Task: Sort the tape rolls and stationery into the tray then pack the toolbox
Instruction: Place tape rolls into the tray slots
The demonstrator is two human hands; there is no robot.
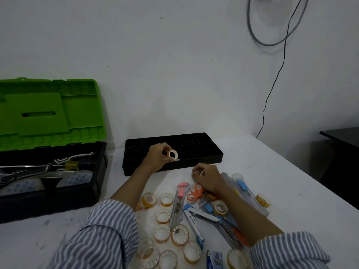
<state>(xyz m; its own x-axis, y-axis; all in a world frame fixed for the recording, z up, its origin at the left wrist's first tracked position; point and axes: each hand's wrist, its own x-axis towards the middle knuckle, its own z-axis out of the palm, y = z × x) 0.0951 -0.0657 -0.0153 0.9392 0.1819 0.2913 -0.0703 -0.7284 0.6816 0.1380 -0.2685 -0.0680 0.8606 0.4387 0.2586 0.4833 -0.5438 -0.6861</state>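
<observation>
A small tape roll (172, 153) was pinched in the fingertips of the left hand (157, 157), held at its 3 o'clock side over the black tray (206, 152). The right hand (206, 177) was curled loosely, nothing visibly gripped, above the orange scissors (194, 193) at 6 o'clock of the tray.

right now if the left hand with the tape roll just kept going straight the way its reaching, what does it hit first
Most likely the black tray. The left hand holds a tape roll over the tray's near edge, reaching toward the wall, so its far compartments and rim come first. Height above the tray is unclear from this one view.
</observation>
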